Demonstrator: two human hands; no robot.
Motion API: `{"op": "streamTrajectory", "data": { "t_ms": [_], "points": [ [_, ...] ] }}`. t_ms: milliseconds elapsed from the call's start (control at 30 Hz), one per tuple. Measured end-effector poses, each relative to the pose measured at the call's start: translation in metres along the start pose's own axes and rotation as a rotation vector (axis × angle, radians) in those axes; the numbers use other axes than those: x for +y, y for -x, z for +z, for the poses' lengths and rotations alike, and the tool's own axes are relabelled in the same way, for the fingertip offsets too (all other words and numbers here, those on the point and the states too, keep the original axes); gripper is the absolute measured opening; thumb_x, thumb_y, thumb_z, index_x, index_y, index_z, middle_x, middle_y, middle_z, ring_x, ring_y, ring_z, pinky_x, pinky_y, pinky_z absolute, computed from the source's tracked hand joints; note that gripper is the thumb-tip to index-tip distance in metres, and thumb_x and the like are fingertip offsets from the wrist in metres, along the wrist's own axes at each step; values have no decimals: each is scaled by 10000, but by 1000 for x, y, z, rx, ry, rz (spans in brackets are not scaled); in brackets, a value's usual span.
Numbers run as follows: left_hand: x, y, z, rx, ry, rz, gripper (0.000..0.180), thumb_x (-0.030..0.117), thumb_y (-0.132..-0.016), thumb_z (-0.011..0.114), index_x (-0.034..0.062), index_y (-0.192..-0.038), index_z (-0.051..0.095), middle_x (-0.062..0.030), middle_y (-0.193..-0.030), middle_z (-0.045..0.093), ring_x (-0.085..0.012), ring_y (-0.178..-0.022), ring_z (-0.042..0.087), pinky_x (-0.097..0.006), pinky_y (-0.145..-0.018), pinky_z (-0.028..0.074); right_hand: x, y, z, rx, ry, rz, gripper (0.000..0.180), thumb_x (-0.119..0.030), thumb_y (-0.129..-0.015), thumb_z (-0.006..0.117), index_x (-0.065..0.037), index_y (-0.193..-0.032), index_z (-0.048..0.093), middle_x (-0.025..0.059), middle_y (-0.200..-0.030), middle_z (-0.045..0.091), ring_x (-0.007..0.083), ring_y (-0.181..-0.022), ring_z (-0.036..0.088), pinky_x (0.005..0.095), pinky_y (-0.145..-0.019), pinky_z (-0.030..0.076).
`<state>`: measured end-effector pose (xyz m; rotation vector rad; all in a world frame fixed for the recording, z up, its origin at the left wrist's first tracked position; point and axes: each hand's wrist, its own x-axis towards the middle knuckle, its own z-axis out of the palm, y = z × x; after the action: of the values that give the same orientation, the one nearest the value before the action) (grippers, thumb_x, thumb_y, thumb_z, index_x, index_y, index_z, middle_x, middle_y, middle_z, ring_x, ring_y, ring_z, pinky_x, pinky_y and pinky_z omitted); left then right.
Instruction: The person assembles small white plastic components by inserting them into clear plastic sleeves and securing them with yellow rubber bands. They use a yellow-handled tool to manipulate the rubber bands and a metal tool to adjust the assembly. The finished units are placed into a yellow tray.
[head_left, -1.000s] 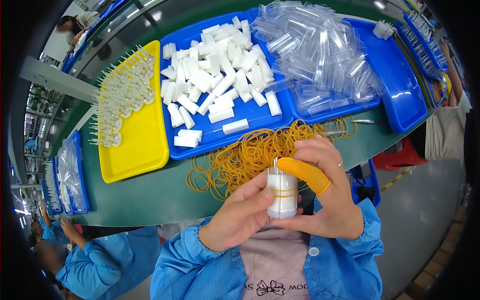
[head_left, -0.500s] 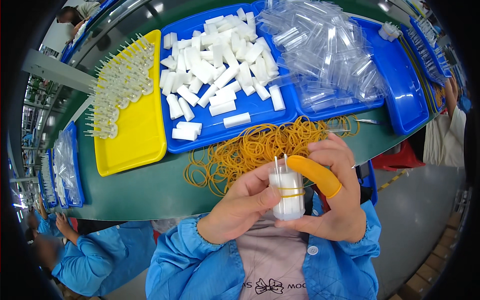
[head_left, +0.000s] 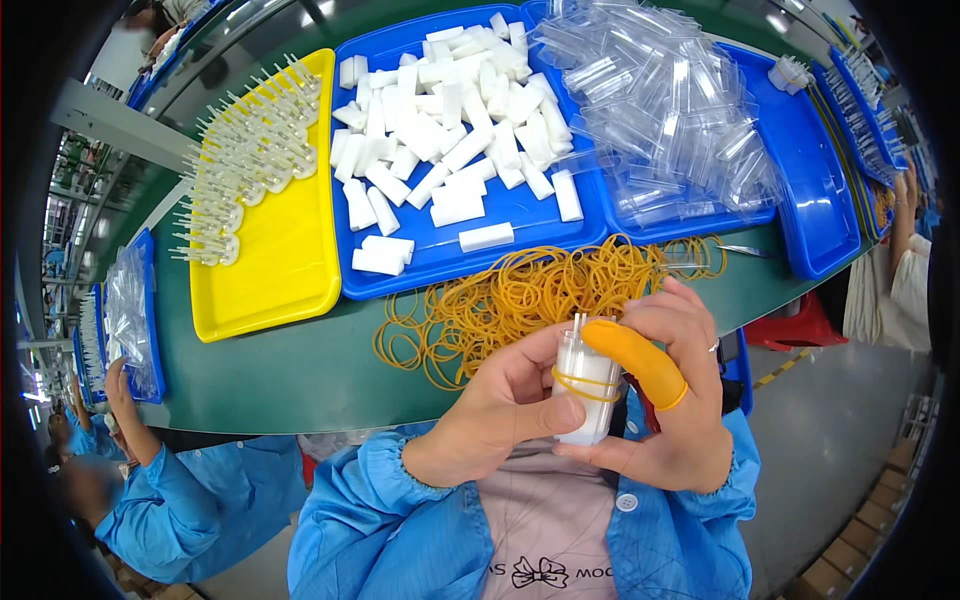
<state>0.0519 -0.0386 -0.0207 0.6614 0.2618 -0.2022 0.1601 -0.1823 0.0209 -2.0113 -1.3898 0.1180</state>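
Note:
Both my hands grip one small assembly (head_left: 588, 412): white blocks in a clear plastic sleeve, with thin white prongs sticking up from its top. A yellow rubber band (head_left: 590, 386) goes around its middle, sitting somewhat tilted. My left hand (head_left: 495, 410) pinches the left side, thumb across the front. On the other side, my right hand (head_left: 685, 400) has its thumb at the lower end and its forefinger, in an orange finger cot (head_left: 637, 360), near the prongs. Just beyond lies a heap of yellow rubber bands (head_left: 545, 295).
A yellow tray (head_left: 275, 275) of white pronged parts stands at left. Blue trays hold white foam blocks (head_left: 465, 110) and clear plastic sleeves (head_left: 670, 130). Another blue tray (head_left: 815, 225) stands at right, near a slim metal tool (head_left: 745, 250). A co-worker in blue (head_left: 180, 510) sits at left.
My hands and the assembly have shifted slightly right. The band, level before, now slants, and my left thumb has slid across the assembly's lower front. The co-worker's arm at left has risen.

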Motion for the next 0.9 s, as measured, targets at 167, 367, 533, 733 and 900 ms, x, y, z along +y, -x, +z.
{"op": "streamTrajectory", "data": {
  "t_ms": [167, 367, 533, 733, 900],
  "points": [
    [6, 3, 1, -32, 199, -107, 775, 403, -757, 726, 34, -1329, 356, -85, -1215, 520, -174, -1108, 533, -317, -951, 419, 4, 2, 1, 67, -169, -18, 661, -329, -521, 802, -58, -1094, 618, 83, -1055, 516, 283, -995, 509, 507, -939, 335],
    [0, -1, -1, 1, -15, 43, 725, 376, -814, 667, 32, -1351, 324, -88, -1239, 501, -182, -1126, 516, -330, -953, 419, -4, 1, 2, 66, 27, 7, 654, -338, -525, 798, -52, -1086, 623, 81, -1036, 512, 274, -967, 501, 484, -899, 348],
    [-11, 0, -5, -64, 117, 46, 623, 285, -894, 586, 34, -1382, 291, -81, -1256, 486, -155, -1133, 498, -306, -941, 421, 4, 3, 7, 98, -16, -27, 669, -335, -519, 793, -48, -1097, 618, 85, -1031, 510, 273, -956, 492, 465, -884, 348],
    [4, 0, 1, -10, 45, -91, 785, 439, -764, 710, 48, -1331, 334, -76, -1188, 533, -188, -1086, 545, -336, -921, 443, 2, 1, 5, 122, -85, 13, 635, -334, -533, 789, -57, -1080, 625, 78, -1010, 514, 265, -929, 494, 454, -852, 355],
    [-5, 0, -2, -93, -17, 54, 646, 282, -885, 603, 31, -1380, 274, -82, -1258, 484, -159, -1126, 502, -304, -939, 420, 3, 1, 4, 108, 8, -38, 624, -351, -547, 792, -48, -1067, 626, 79, -1009, 512, 266, -915, 496, 446, -829, 354]
  ]
}}
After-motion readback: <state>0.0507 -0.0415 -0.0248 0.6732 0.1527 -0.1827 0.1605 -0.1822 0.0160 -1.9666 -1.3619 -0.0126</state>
